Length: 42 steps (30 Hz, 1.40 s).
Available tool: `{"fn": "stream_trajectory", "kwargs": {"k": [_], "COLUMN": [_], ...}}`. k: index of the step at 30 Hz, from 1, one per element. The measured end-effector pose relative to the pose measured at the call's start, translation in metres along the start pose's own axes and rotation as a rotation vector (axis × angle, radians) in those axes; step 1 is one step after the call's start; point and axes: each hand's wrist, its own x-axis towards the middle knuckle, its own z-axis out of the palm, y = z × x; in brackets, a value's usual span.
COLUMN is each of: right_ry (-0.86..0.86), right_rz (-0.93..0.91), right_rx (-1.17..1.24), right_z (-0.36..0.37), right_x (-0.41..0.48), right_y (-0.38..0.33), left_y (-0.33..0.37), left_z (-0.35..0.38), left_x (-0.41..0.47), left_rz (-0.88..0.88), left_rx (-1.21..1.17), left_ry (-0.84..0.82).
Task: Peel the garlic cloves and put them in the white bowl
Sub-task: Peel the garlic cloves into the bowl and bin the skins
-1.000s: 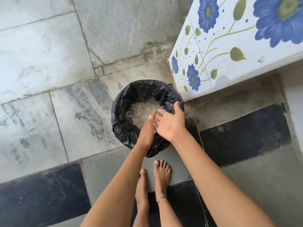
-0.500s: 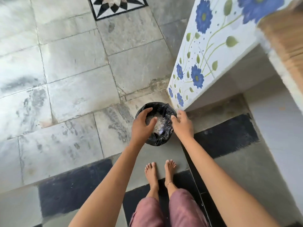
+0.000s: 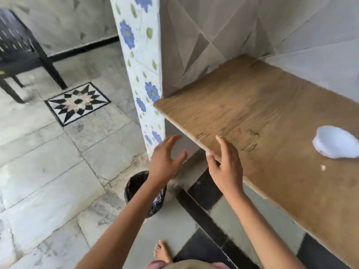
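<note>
1. The left hand point(image 3: 165, 158) and right hand point(image 3: 226, 167) are spread open and empty.
2. The white bowl point(image 3: 336, 142) sits on the worktop point(image 3: 252, 105), well right of the right hand; its contents are blurred.
3. Risk: a hurried reach could knock the bowl off the near edge.

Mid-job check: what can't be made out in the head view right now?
Head view:
White bowl: motion-blurred at the right edge; contents unreadable.
Pale bit on the wooden counter: too small to tell clove from peel.
Black-lined bin: left forearm covers its inside.
</note>
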Motion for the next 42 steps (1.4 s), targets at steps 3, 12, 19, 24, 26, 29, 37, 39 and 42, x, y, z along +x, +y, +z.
{"fn": "stream_trajectory", "kwargs": {"k": [3,12,19,24,26,29,37,39,42], "right_ry": [0.11,0.219,0.117,-0.044,-0.052,-0.051,-0.087,-0.077,-0.071], "right_rz": [0.08,0.329,0.583,0.731,0.743,0.771,0.803,0.804,0.811], "right_rx": [-0.105,-0.382,-0.562,-0.665,-0.68,-0.67,-0.682,-0.669,-0.647], "right_z": [-0.055,-0.211,-0.251,-0.251,-0.251,-0.252,-0.252,-0.253,-0.255], "right_x": [-0.01,-0.078,-0.111,-0.121,-0.12,-0.119,-0.119,-0.119,-0.117], "right_y": [0.033,0.151,0.211,0.23,0.228,0.227,0.228,0.224,0.22], "left_y": [0.04,0.19,0.221,0.23,0.228,0.229,0.298,0.307,0.318], "left_z": [0.04,0.182,0.263,0.298,0.302,0.299,0.303,0.32,0.339], "left_x": [0.007,0.008,0.013,0.026,0.03,0.037,0.108,0.119,0.117], "left_rz": [0.136,0.367,0.468,0.633,0.675,0.723,0.583,0.583,0.648], "left_rx": [-0.003,0.065,0.222,0.407,0.425,0.408,0.167,0.445,0.877], "left_ry": [-0.081,-0.338,-0.548,-0.69,-0.648,-0.636,-0.593,-0.713,-0.92]}}
